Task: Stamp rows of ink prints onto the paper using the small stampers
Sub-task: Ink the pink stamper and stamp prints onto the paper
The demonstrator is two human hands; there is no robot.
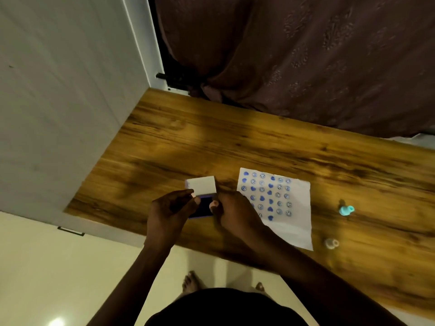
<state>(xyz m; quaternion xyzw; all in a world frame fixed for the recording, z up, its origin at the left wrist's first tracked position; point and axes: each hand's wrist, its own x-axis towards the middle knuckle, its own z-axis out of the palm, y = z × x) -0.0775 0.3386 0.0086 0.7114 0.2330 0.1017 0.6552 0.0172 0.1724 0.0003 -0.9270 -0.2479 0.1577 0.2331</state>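
Hands meet over the ink pad (203, 206) on the table (164, 147): left hand (170, 208) curls its fingers at the pad's left edge, white lid (202, 185) raised behind; right hand (231, 211) pinches the pad's right side. Paper (289, 208) lies just right, rows of blue prints. Further right, apart, a teal stamper (346, 210) and a white stamper (331, 243).

Home room, likely a bedroom or living area. Wood-grain table (211, 142) pushed against a white wardrobe panel (58, 102), dark maroon patterned curtain (306, 55) behind it, cream tiled floor (58, 267). Person stands barefoot at the table edge.
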